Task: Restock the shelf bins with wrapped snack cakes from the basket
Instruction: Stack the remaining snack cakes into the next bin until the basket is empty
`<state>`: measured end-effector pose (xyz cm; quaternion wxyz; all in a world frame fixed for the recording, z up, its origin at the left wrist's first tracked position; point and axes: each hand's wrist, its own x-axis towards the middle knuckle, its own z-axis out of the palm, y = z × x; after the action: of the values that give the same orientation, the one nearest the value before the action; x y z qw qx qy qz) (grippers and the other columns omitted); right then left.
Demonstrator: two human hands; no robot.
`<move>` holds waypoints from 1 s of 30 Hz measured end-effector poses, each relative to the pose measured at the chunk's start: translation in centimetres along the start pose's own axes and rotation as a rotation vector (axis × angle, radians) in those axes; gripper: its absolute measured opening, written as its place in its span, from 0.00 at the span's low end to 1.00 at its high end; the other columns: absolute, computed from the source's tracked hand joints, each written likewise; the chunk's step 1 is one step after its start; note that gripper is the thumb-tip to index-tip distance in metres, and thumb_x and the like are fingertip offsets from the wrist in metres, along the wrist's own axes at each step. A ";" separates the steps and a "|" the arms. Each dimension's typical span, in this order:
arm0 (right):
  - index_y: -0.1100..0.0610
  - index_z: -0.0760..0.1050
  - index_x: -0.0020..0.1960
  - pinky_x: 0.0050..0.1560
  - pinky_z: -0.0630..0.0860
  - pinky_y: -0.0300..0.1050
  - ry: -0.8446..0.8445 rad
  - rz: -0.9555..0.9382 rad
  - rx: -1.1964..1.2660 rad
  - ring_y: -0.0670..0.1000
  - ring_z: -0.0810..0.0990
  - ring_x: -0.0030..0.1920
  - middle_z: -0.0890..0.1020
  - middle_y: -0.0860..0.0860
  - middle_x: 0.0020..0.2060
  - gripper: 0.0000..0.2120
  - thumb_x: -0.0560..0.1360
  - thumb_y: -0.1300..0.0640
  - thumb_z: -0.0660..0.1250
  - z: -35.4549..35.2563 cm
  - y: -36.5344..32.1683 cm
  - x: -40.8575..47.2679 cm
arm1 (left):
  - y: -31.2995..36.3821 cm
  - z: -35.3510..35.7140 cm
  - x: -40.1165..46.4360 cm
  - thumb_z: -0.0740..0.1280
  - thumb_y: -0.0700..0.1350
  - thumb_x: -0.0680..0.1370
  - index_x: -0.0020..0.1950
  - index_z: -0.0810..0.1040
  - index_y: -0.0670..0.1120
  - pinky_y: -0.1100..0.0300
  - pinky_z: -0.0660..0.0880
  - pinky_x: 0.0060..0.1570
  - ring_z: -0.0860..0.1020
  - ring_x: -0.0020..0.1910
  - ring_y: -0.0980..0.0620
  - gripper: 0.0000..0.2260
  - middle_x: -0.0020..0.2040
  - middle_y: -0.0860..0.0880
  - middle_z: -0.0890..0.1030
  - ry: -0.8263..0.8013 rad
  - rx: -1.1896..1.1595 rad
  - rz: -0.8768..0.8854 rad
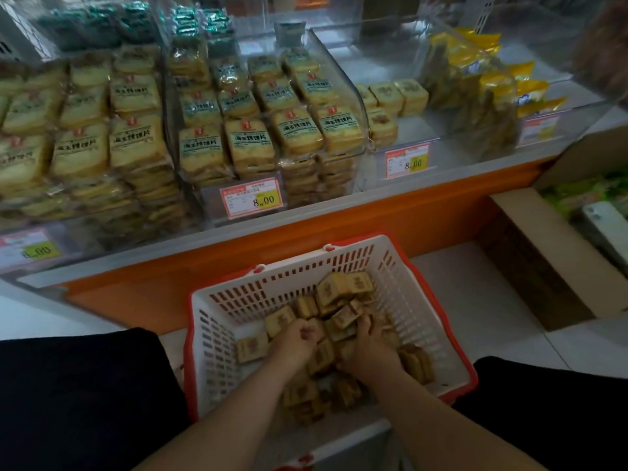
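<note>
Snack cakes [334,326], small brown wrapped blocks, lie jumbled in a white plastic basket [217,338] with a red rim, heaped toward its right and near sides and pointing every which way, so no common long axis can be read. The basket sits on the pale floor [475,290] between the person's dark-clad knees, its long axis running from the near left up toward the far right, its far short wall close to the orange base [339,229] of the shelf. Both hands are down in the heap, close together: the left hand [299,338] has its fingers curled round cakes near the basket's centre, and the right hand [368,341], just beside it, grips several more with fingers bent over them. Above, clear shelf bins [363,130] stand in a row along the shelf's front edge; the left and middle ones are packed with larger yellow packets [249,141], while the bin to their right holds only a few of the same small cakes [390,96] at its back left corner. Red-and-yellow price tags [251,198] reading 8.00 hang at the bin fronts. An open cardboard box [530,253] stands at the right.
</note>
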<state>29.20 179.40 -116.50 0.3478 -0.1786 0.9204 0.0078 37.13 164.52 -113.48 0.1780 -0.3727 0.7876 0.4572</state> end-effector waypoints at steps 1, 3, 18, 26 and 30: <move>0.62 0.38 0.78 0.69 0.64 0.57 0.000 -0.004 -0.025 0.65 0.58 0.74 0.49 0.65 0.76 0.55 0.71 0.34 0.66 0.2 0.1 0.1 | 0.1 -0.2 0.4 0.64 0.50 0.80 0.46 0.74 0.58 0.64 0.69 0.38 0.74 0.45 0.60 0.05 0.47 0.60 0.75 0.011 -0.053 -0.025; 0.62 0.41 0.78 0.70 0.64 0.59 0.003 -0.004 -0.094 0.66 0.58 0.74 0.51 0.66 0.75 0.52 0.72 0.35 0.66 0.4 0.0 0.3 | 0.3 -0.4 1.0 0.65 0.49 0.80 0.44 0.74 0.58 0.65 0.67 0.37 0.72 0.44 0.62 0.06 0.46 0.61 0.75 0.037 -0.173 -0.075; 0.36 0.45 0.74 0.67 0.65 0.50 0.321 -0.546 0.688 0.44 0.60 0.69 0.57 0.35 0.68 0.44 0.67 0.38 0.69 -6.1 -2.8 -4.1 | 2.3 -5.2 -0.6 0.66 0.44 0.77 0.65 0.78 0.45 0.52 0.81 0.46 0.84 0.52 0.45 0.16 0.57 0.42 0.83 -0.493 -1.038 -0.147; 0.44 0.60 0.71 0.65 0.70 0.50 0.231 -0.568 0.560 0.48 0.67 0.67 0.65 0.42 0.63 0.36 0.69 0.44 0.74 -13.0 -1.3 -5.9 | 7.2 -7.4 -2.2 0.77 0.41 0.69 0.63 0.76 0.50 0.50 0.81 0.43 0.83 0.54 0.44 0.23 0.57 0.45 0.83 -0.257 -0.920 0.045; 0.51 0.60 0.72 0.62 0.73 0.48 0.378 -0.562 0.383 0.48 0.70 0.62 0.65 0.44 0.60 0.41 0.67 0.40 0.76 -17.3 -1.5 -7.9 | 11.0 -9.0 -4.0 0.77 0.38 0.71 0.59 0.74 0.49 0.54 0.81 0.37 0.84 0.50 0.43 0.21 0.57 0.45 0.81 -0.145 -0.852 0.171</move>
<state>24.10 178.18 -98.15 0.1878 -0.3537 0.8682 -0.2929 32.09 161.88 -99.87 0.0248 -0.3132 0.5424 0.7792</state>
